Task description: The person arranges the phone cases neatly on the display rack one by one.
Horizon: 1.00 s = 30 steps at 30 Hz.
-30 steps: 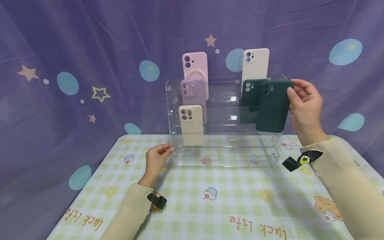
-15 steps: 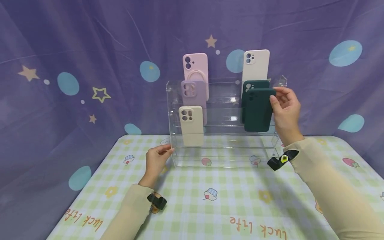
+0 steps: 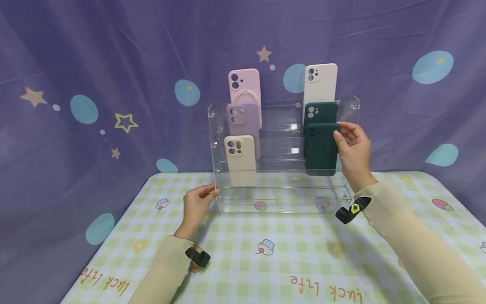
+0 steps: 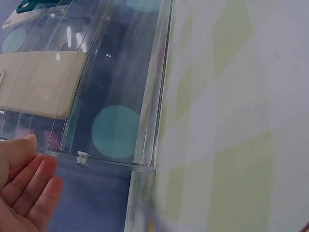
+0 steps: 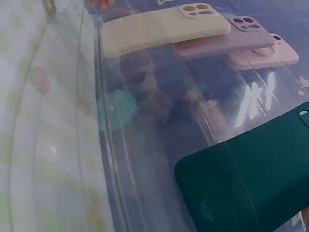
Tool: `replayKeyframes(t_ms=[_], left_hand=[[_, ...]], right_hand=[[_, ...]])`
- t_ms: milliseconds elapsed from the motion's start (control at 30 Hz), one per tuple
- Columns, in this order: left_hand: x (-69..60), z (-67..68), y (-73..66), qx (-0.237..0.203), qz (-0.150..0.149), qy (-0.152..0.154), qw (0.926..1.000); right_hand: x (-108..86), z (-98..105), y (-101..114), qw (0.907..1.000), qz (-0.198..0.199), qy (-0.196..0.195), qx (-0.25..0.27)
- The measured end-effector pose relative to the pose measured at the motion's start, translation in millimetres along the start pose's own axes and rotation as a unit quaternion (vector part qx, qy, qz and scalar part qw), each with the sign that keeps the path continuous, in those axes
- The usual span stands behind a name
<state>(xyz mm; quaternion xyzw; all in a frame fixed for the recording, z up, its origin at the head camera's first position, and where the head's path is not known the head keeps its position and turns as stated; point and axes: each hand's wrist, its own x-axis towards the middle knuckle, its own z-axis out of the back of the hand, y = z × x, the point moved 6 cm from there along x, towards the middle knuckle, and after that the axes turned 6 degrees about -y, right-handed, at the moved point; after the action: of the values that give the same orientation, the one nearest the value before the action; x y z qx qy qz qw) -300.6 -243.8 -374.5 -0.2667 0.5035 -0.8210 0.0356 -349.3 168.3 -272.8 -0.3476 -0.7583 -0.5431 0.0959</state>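
Note:
A clear acrylic display rack (image 3: 282,207) with stepped tiers stands on the table. With thumb and fingertips, my right hand (image 3: 355,152) pinches the upper right edge of a dark green phone case (image 3: 322,152). Its lower end is seen through a clear strip of the rack, also in the right wrist view, where the green case (image 5: 246,179) lies at lower right. Directly behind it stands a second dark green phone case (image 3: 326,110), partly covered. My left hand (image 3: 197,207) grips the rack's lower left edge; in the left wrist view its fingers (image 4: 36,188) are curled there.
On the rack's left side stand a pink case (image 3: 244,80), a lilac case (image 3: 248,122) and a cream case (image 3: 241,164), one below another. A white case (image 3: 326,84) stands at the top right. A checked cloth (image 3: 235,261) covers the table; a purple curtain (image 3: 152,50) hangs behind.
My right hand has moved left and down with the green phone case, bringing it in front of the other green one. The left hand has stayed at the rack's edge.

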Motion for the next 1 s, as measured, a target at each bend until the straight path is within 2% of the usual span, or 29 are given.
replayKeyframes(t_ms=[200, 667, 733, 800, 900, 1000], left_hand=[[-0.3, 0.9, 1.5, 0.001, -0.002, -0.001, 1.0], [0.8, 0.3, 1.2, -0.009, -0.01, -0.004, 0.9999], [0.9, 0.2, 1.5, -0.007, -0.012, -0.004, 0.9999], [0.6, 0.3, 1.3, -0.006, -0.012, -0.005, 0.9999], [0.3, 0.5, 1.3, -0.005, -0.012, -0.005, 0.9999], [-0.1, 0.6, 0.8, -0.004, -0.011, -0.003, 0.9999]], right_hand=[[-11.1, -1.4, -10.9, 0.9987, -0.051, 0.002, 0.0], [-16.8, 3.3, -20.3, 0.9951, -0.074, 0.025, -0.062], [-17.5, 3.8, -19.1, 0.9937, -0.066, 0.03, -0.086], [-18.2, 4.2, -17.0, 0.9896, -0.04, 0.038, -0.133], [-19.5, 5.5, -13.3, 0.9768, 0.013, 0.044, -0.209], [-19.8, 8.6, -12.0, 0.967, 0.05, 0.036, -0.247]])
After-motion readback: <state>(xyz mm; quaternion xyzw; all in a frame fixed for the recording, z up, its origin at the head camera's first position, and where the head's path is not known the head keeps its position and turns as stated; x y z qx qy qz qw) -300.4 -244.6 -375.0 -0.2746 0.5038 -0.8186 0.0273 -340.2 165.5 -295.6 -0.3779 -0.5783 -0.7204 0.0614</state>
